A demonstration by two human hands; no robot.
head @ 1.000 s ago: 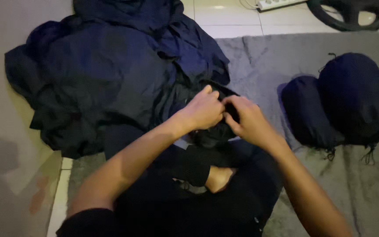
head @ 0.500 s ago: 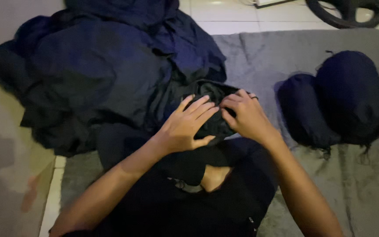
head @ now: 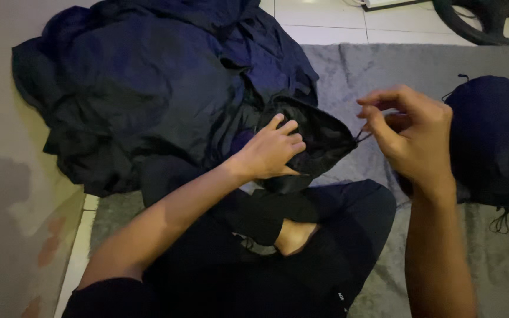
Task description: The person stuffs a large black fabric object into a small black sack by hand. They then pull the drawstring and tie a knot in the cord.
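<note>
While the small black drawstring stuff sack (head: 313, 138) lay on the grey rug (head: 349, 70) against the heap of dark blue thin fabric (head: 148, 100), it was pressed by the flat, open left hand (head: 269, 153); its thin cord (head: 362, 136) was pinched by the right hand (head: 410, 132). Soft, light, slippery cloth was judged best gripped at the cinched mouth.

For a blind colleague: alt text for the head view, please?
Left hand presses a black fabric drawstring pouch while right hand pulls its thin cord. Crumpled dark blue cloth lies behind; a stuffed dark round sack sits on grey carpet.
</note>
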